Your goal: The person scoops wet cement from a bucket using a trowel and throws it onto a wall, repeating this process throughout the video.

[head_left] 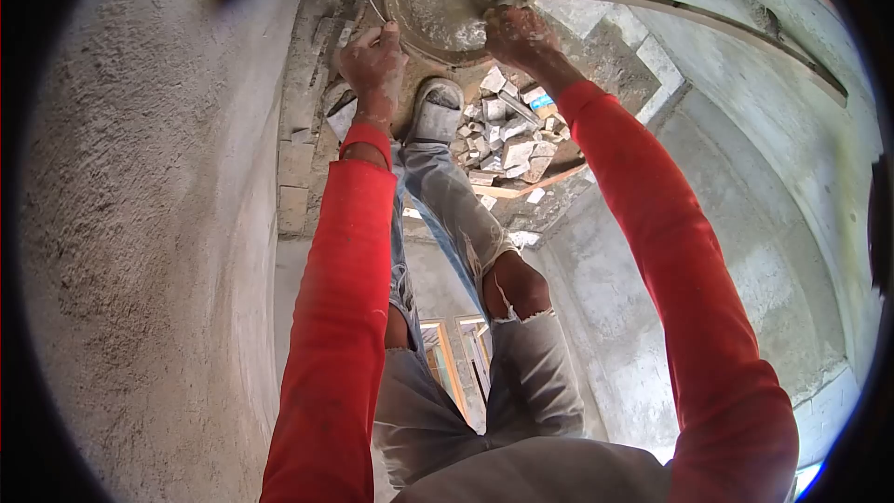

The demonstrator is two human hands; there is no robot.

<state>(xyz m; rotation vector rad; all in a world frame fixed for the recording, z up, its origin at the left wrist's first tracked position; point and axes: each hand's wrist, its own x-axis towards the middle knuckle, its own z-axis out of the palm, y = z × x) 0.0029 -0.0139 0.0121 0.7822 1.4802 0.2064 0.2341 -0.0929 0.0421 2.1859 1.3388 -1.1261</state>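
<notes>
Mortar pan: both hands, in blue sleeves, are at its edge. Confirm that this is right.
Not quite: the head view shows red sleeves, not blue. The rest holds: the left hand and right hand are both at the edge of the mortar pan.

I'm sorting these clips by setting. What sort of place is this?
Most likely a building site, inside an unfinished structure: bare rough-plastered walls, a heap of broken masonry, and a mortar pan held by the left hand and right hand.

Sleeves (345,317) red; pan (438,0) grey w/ cement smears; jeans (521,363) pale, dusty; rubble (507,140) whitish-grey; wall (140,224) grey.
</notes>
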